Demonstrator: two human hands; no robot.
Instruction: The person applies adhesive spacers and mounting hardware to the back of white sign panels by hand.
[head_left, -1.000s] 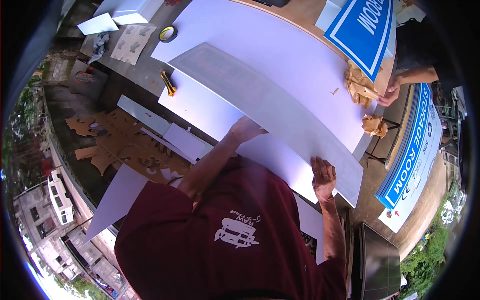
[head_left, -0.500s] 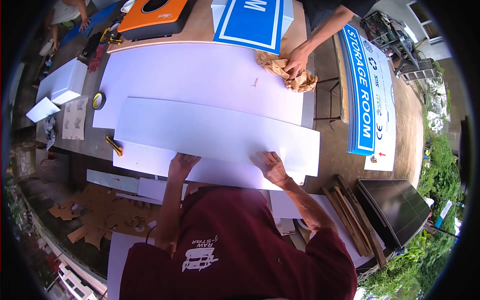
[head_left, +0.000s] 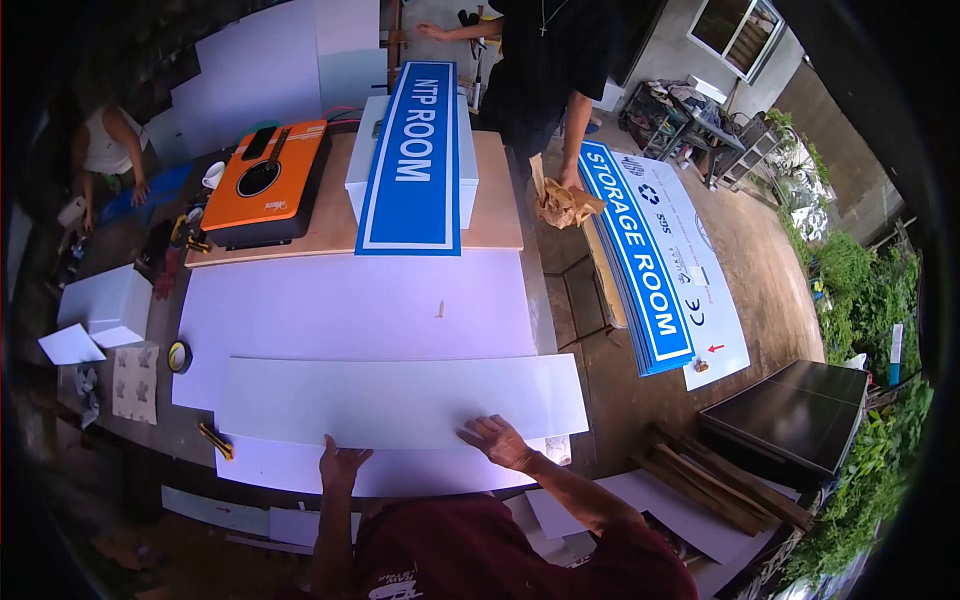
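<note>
A long white panel [head_left: 400,400] lies flat across a larger white sheet [head_left: 350,300] on the table. My left hand [head_left: 343,465] is at the panel's near edge, left of its middle, with thumb and fingers apart. Further right, my right hand [head_left: 497,442] rests on the panel near that same edge, its fingers spread. Left of the panel lies a yellow and black utility knife [head_left: 216,440], with a roll of tape [head_left: 180,357] beyond it.
A blue NTP ROOM sign [head_left: 408,180] leans on a white box behind the sheet, beside an orange case [head_left: 268,180]. Blue STORAGE ROOM signs [head_left: 640,265] are stacked at right. Another person's hand [head_left: 571,178] holds crumpled brown paper [head_left: 563,205]. Wooden strips [head_left: 715,485] lie lower right.
My view has tilted up, so everything sits lower. The other person has lifted the crumpled paper off the white sheet to the right. My right hand's fingers are now spread on the panel.
</note>
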